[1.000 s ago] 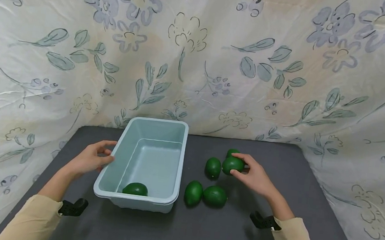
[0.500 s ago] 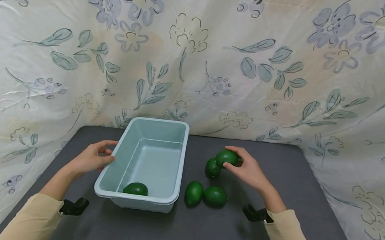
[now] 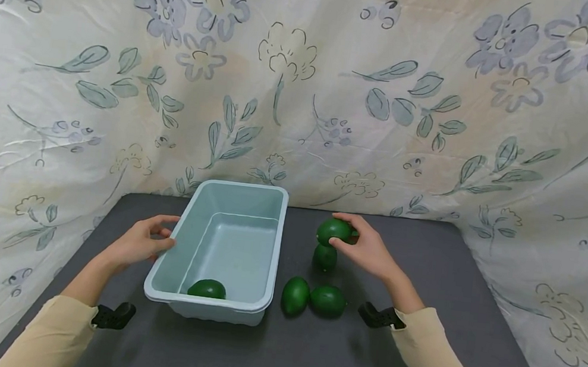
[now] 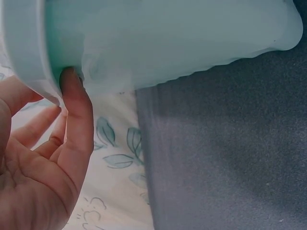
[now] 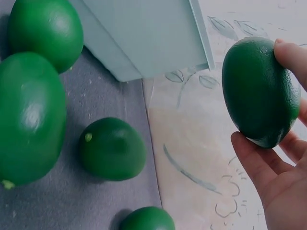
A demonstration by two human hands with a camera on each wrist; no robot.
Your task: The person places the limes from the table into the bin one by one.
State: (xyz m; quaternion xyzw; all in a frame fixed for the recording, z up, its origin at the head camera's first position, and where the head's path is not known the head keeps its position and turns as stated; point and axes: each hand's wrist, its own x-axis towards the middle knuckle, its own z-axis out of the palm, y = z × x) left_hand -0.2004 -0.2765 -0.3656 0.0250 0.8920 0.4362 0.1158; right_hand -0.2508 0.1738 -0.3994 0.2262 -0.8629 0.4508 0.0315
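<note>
In the head view my right hand [image 3: 365,248] pinches a dark green avocado [image 3: 334,232] between thumb and fingers, above and partly in front of another avocado [image 3: 325,260]. The right wrist view shows the held avocado [image 5: 259,91] gripped near its ends. My left hand [image 3: 140,240] holds the left rim of a pale blue-green plastic bin [image 3: 276,247]; up close, a finger [image 4: 76,108] tucks under that rim. One avocado [image 3: 207,288] lies inside the bin at its near end.
Two more avocados, one [image 3: 295,296] and its neighbour [image 3: 328,301], lie side by side right of the bin. Lower in the right wrist view is the edge of another avocado [image 5: 147,220]. A flowered cloth [image 3: 282,86] hangs behind the dark grey table [image 3: 302,364].
My right hand has lifted its avocado from the right-hand group and moved it left and away from me. The left hand and bin stay put.
</note>
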